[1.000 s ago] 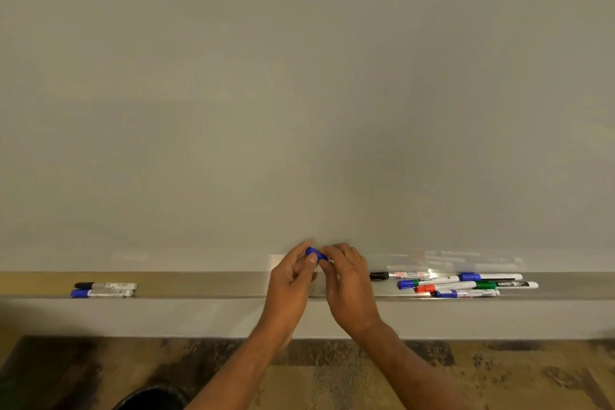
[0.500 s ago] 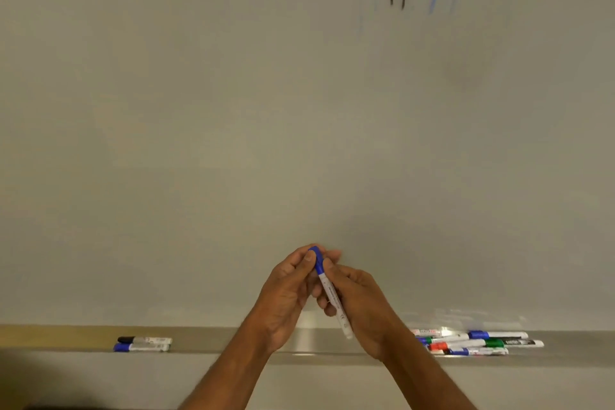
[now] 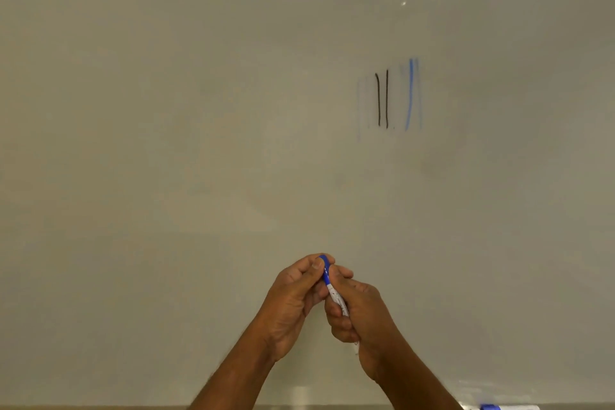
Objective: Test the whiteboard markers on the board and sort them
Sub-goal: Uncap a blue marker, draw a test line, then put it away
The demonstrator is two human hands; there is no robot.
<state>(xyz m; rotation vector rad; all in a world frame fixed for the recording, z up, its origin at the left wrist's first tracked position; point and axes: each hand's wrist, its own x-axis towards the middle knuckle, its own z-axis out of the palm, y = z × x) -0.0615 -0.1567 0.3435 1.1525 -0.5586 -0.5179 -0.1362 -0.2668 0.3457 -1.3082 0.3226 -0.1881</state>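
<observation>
A white marker with a blue cap stands nearly upright between both hands, low in the middle of the view, in front of the whiteboard. My left hand pinches the blue cap at the top. My right hand grips the white barrel below it. The marker's lower end is hidden in my right palm. Two black lines and a blue line are drawn on the board at the upper right.
Faint pale blue streaks flank the drawn lines. The board's tray shows only as a strip along the bottom edge, with one blue-capped marker lying at its right end. A ceiling light reflects at the top of the board.
Both hands have lifted the blue-capped marker up from the tray, and my view has tilted upward. The drawn lines have come fully into view, and the tray's markers have dropped almost out of frame.
</observation>
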